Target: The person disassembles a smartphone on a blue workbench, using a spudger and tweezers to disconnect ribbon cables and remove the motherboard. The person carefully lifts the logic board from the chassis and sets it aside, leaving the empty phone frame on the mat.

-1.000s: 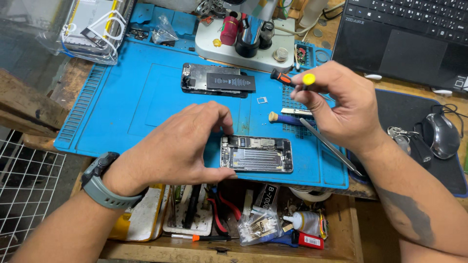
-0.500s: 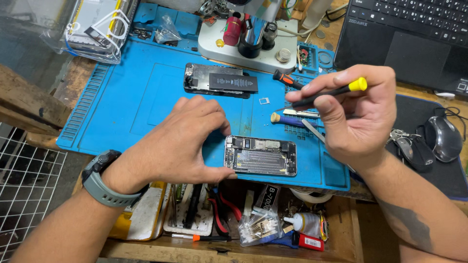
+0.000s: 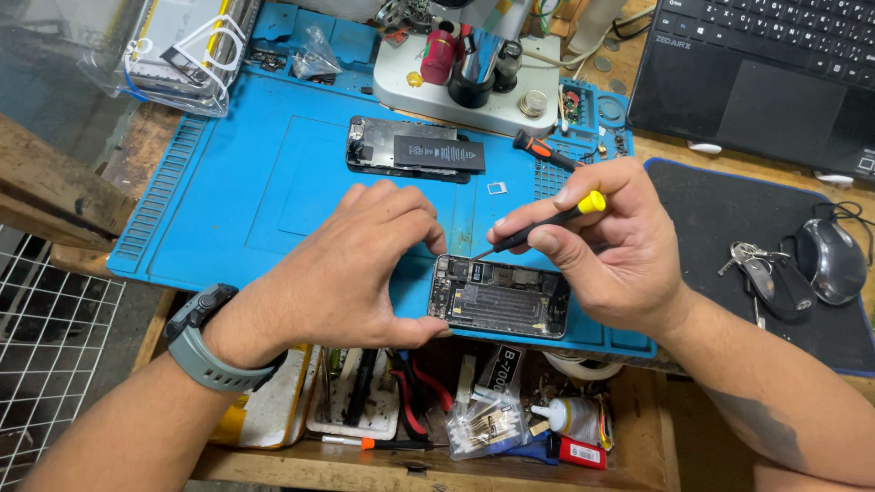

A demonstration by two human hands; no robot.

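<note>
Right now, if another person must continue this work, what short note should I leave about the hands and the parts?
Left hand: rests on the blue mat, fingers steadying the left end of the opened phone.
Right hand: grips a yellow-capped screwdriver, tip pointing down at the phone's upper left corner.
Parts: the opened phone lies at the mat's near edge, insides facing up. A second opened phone body with a black battery lies farther back. Another orange-handled screwdriver lies beside it.
Done: the phone is already open.
Left: whether any screws are out is too small to tell; check before continuing.
</note>
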